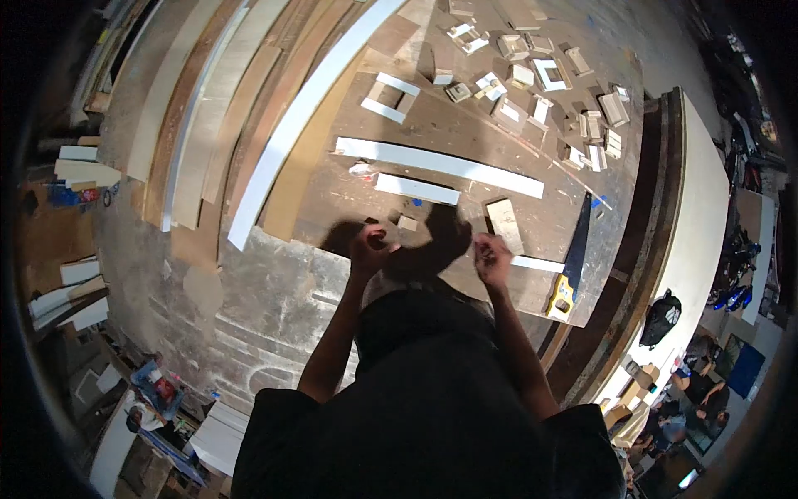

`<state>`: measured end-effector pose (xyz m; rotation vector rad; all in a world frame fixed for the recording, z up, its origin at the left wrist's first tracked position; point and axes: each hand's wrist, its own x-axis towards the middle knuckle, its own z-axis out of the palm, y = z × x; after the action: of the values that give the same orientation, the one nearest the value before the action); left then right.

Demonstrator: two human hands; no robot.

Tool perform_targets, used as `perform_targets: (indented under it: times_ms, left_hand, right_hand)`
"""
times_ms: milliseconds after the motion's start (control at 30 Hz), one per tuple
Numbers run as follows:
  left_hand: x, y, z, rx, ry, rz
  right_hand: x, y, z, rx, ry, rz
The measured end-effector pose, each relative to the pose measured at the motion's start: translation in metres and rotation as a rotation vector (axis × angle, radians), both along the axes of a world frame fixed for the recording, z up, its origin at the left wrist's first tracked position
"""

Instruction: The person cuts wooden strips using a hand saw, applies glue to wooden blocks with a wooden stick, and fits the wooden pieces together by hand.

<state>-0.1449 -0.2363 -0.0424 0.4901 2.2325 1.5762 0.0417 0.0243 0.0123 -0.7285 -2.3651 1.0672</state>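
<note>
My left hand [368, 251] is raised over the near edge of the wooden work board [312, 224], its fingers curled toward the thumb. Whatever lies in that grip, if anything, is too small to make out. Across from it, my right hand [494, 259] has its fingertips pinched together, and I cannot see what they hold. A pale wood block [504, 224] lies just beyond the right hand. Between the hands and slightly farther off are a small wood cube [406, 223] and a short white strip [417, 189]. A longer white strip [440, 166] lies behind them.
A handsaw [573, 262] with a yellow handle lies at right. Several small wooden frames and blocks [522, 76] cover the far right. Long boards [249, 108] stretch along the left. A black bag [662, 318] sits on a pale panel [702, 183]. People [702, 395] are at lower right.
</note>
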Motion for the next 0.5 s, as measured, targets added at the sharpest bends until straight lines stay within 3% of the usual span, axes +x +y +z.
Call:
perform_targets:
  times_ms: [67, 100, 133, 200, 267, 333, 400, 500]
  left_hand:
    - [0.018, -0.006, 0.018, -0.095, 0.004, 0.039]
    - [0.025, -0.007, 0.024, -0.187, 0.026, 0.081]
    - [0.035, -0.008, 0.024, -0.188, 0.023, 0.089]
    - [0.06, -0.011, 0.025, -0.292, -0.02, 0.222]
    - [0.086, -0.006, 0.02, -0.21, -0.052, 0.303]
    - [0.117, 0.003, 0.02, -0.253, 0.184, 0.362]
    - [0.155, 0.019, 0.019, -0.208, 0.16, 0.422]
    - [0.202, 0.062, 0.027, -0.1, -0.081, 0.472]
  right_hand:
    - [0.043, 0.025, 0.013, -0.038, 0.026, -0.224]
    - [0.073, 0.047, -0.003, 0.161, -0.071, -0.317]
    - [0.09, 0.059, 0.007, 0.055, -0.271, -0.489]
    - [0.122, 0.085, 0.024, 0.251, -0.394, -0.34]
    - [0.157, 0.111, 0.011, 0.399, -0.393, -0.101]
    - [0.181, 0.131, 0.0, 0.234, -0.45, 0.066]
    - [0.195, 0.145, -0.006, 0.217, -0.393, 0.129]
    - [0.206, 0.162, -0.004, 0.255, -0.295, 0.187]
